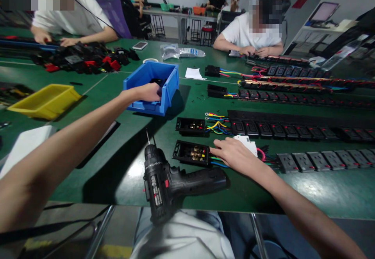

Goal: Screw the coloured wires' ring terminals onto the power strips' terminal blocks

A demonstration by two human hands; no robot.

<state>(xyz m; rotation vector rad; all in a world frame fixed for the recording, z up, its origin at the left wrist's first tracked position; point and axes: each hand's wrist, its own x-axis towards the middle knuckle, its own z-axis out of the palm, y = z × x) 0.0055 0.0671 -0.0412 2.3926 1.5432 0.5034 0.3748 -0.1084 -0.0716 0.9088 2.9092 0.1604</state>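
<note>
My left hand (150, 92) reaches over the front wall of a blue bin (166, 99); its fingertips are hidden inside, where something dark shows. My right hand (233, 152) lies with extended fingers over coloured wires, fingertips at the right end of an open black terminal box (191, 152) with brass terminals. Beside that hand is a white block (246, 145), perhaps a breaker, partly covered by it. Wires run on to a strip of black sockets (318, 161). A black cordless drill (159, 179) lies at the table's front edge, its bit pointing away from me.
More socket strips (281, 129) with terminal boxes lie behind on the right. On the left are a yellow bin (48, 102), a white box (27, 147) and a pile of black and red parts (88, 58). People sit across the green table (117, 188).
</note>
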